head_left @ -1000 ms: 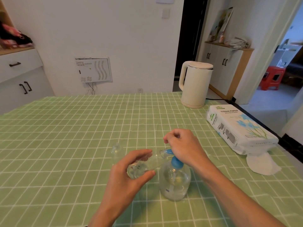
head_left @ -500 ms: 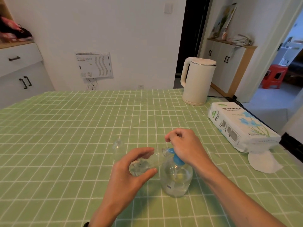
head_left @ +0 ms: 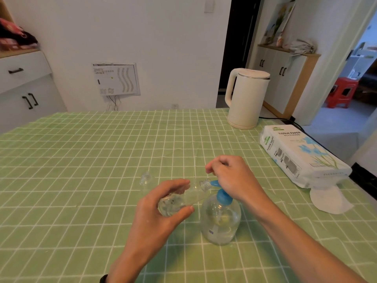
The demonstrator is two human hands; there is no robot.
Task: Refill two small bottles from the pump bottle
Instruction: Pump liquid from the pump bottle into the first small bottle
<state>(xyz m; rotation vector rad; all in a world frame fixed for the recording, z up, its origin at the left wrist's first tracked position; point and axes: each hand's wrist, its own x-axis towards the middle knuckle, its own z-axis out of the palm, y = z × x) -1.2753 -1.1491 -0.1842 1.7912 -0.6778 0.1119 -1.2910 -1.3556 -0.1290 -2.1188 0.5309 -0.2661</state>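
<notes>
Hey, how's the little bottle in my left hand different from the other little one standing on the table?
The held bottle lies tilted, nearly sideways, in the left hand; the standing bottle is upright on the tablecloth, untouched. The held bottle's mouth meets the blue spout of the pump bottle; the standing bottle sits apart from it, farther back. Both are small, clear and uncapped.

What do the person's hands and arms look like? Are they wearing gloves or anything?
No gloves or sleeves show: the left hand and right hand are bare, like both forearms. I see no rings. A dark band sits at the left wrist, partly cut off by the picture's edge.
</notes>
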